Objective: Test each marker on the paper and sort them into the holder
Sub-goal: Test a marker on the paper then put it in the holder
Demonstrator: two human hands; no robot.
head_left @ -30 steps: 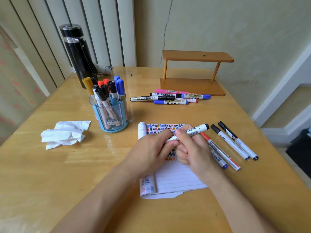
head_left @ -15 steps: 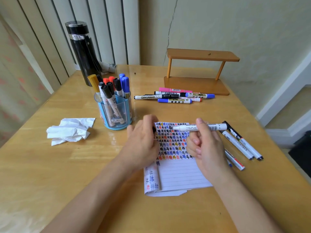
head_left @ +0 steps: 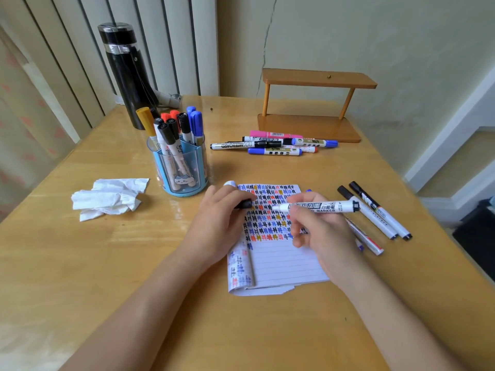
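Fingertips of my right hand pinch a white-barrelled marker near its nib end. Thumb and forefinger are closed round the barrel, the other fingers loosely curled beneath.

Barrel lies almost level, long axis left to right across the paper. Nib points left; tail reaches out over the untested markers on my right.

Left hand rests on the pad's left margin, fingers curled round the black cap. Cap sits just left of the nib and nearly in line with it.

Nib hovers over the crowded rows of coloured hash marks; whether it touches the sheet I cannot tell from this angle. Blank ruled lines lie nearer me than the nib, so the test stroke, as I judge it, wants the tip dipped and drawn back toward me.

Holder stands up-left, beyond the left hand, which is the nearer one to it.

Materials:
- Marker: smooth glossy plastic barrel, printed label.
- Paper: thin, lined, left edge curled.
- Holder: translucent blue plastic, round, markers upright in it.
- Table: varnished wood.
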